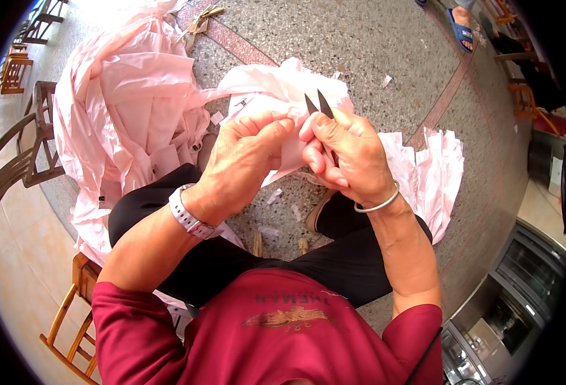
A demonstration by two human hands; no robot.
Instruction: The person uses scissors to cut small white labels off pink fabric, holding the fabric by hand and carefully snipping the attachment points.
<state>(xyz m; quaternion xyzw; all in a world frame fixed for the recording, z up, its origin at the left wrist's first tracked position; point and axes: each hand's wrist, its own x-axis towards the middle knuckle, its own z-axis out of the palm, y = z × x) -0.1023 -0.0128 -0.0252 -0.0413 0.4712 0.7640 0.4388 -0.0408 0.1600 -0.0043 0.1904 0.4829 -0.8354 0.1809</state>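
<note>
Pale pink fabric [283, 86] hangs in front of me, its edge pinched between the thumb and forefinger of my left hand [249, 159]. My right hand [345, 151] is closed around small scissors or thread snips [324, 106], whose two dark pointed blades stick up slightly apart beside the fabric. The handle is mostly hidden by my fingers. A large heap of the same pink fabric [129, 91], with small dark tags, lies to the left of my knee. More pleated pink fabric [432, 178] lies beyond my right knee.
Wooden chairs [45, 134] stand along the left side. White scraps [275, 196] are scattered on the speckled floor. Another person's foot in a blue slipper [462, 33] is at the upper right. Glass-fronted metal cabinets [528, 269] stand at the lower right.
</note>
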